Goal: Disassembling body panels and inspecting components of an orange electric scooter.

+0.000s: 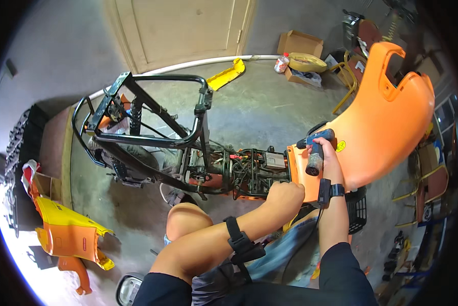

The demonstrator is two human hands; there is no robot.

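Observation:
My right hand point(332, 156) is wrapped round a blue and black cordless drill point(315, 148), held over the front edge of a large orange body panel point(376, 132). The drill's nose points left. Closer to me, my left hand point(285, 198) is closed in a fist beside the panel's lower left corner; whatever its fingers hold, if anything, is hidden. Just left of the panel lies the open middle of a scooter-like vehicle, with wiring and a silver box point(273, 161) exposed. Its black tube frame point(152, 137) extends to the left.
Yellow and orange body panels point(78, 232) lie on the floor at the left. A yellow trim piece point(226, 75) rests near the door point(183, 30). Open cardboard boxes point(300, 43) and a bottle point(282, 63) stand at the back. Chairs point(433, 191) line the right side.

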